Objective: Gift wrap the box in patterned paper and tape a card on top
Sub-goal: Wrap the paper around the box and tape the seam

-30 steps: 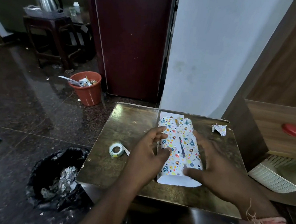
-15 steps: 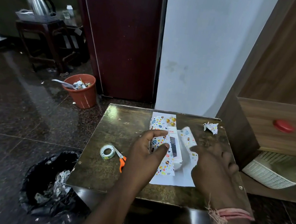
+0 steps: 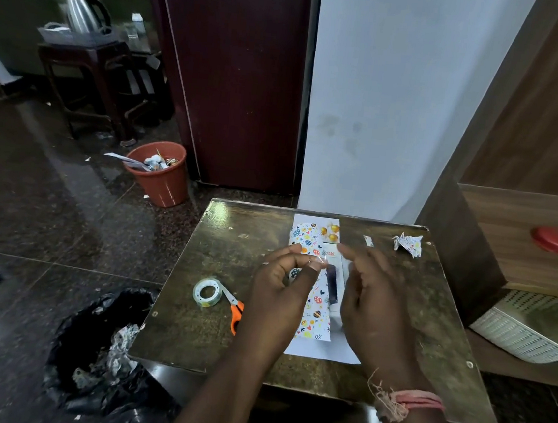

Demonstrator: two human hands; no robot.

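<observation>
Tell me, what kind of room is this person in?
Probably a living room at home. There is a sofa at the back, a kettle on a small side table, and a low wooden table on a shiny stone floor, where the wrapping is being done.

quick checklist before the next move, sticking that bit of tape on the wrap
1. Tape piece ready: ok, the left hand pinches a clear tape strip at its fingertips.
2. Right hand free to hold the flap: ok, fingers relaxed, holding nothing.
3. Patterned paper closed over the box: not ok, the box top shows.
4. Paper edge lined up for taping: cannot tell, the hands hide the seam.
5. Tape roll and scissors within reach: ok, on the table left of the box.
</observation>
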